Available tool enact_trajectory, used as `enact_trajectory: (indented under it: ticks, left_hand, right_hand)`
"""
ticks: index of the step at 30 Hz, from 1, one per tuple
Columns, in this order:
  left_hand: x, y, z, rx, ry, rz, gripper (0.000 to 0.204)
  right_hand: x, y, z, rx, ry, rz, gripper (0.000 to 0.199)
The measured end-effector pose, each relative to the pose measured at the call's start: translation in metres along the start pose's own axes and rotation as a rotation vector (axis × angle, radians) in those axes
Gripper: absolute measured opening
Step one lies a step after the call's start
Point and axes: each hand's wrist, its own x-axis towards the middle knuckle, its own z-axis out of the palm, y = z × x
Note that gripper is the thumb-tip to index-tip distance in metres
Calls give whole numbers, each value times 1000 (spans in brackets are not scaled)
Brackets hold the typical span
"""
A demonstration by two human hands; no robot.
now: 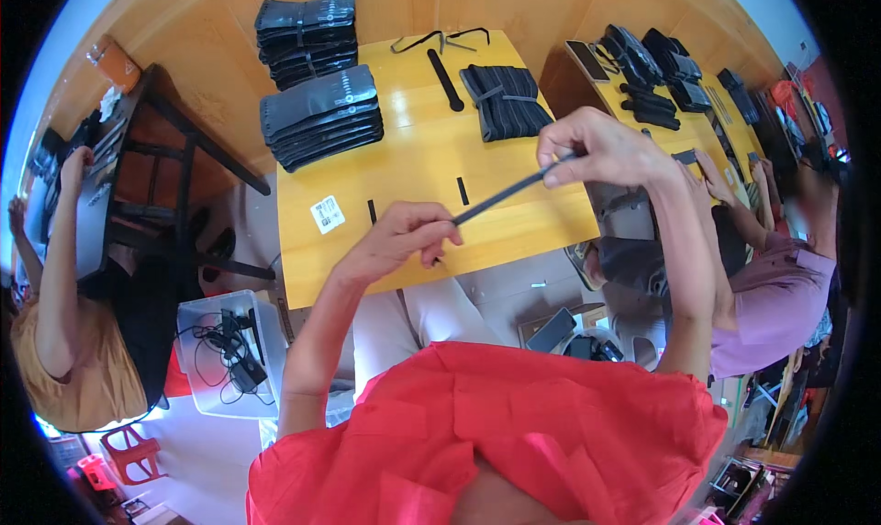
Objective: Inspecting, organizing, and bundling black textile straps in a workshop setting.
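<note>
Between my two hands a narrow black strap [503, 197] is stretched on a slant above the yellow table [413, 172]. My left hand [404, 238] is closed around its lower end, and the fingers of my right hand [601, 149] pinch its upper end. Another black strap with a rounded end [445, 80] lies near the far side of the table. To its right is a bundle of black straps [505, 103] with a band around it. Two short black strips [462, 191] and a white label [327, 215] are on the tabletop nearer to me.
Stacks of flat black packages [321, 112] stand at the table's left side. Loose thin black straps [440, 40] lie at the far edge. A clear bin [229, 355] with black cables sits on the floor at left. Other people work on both sides.
</note>
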Motion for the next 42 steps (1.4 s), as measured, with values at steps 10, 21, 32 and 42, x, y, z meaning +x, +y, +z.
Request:
enact_trajectory:
  ticks: [10,21,32,42]
  left_hand:
    - [-51,-15,-31,-35,290,-61,20]
    - [-85,-39,-50,-112,308,-124,18]
    - [-101,-72,-36,-189,423,-148,19]
    - [-74,-72,-61,-337,738,14,19]
  right_hand:
    - [59,5,-6,273,-108,129,11]
    - [70,8,-5,336,-108,129,10]
    - [118,22,17,616,344,71,16]
    - [257,-30,14,648,528,-190,14]
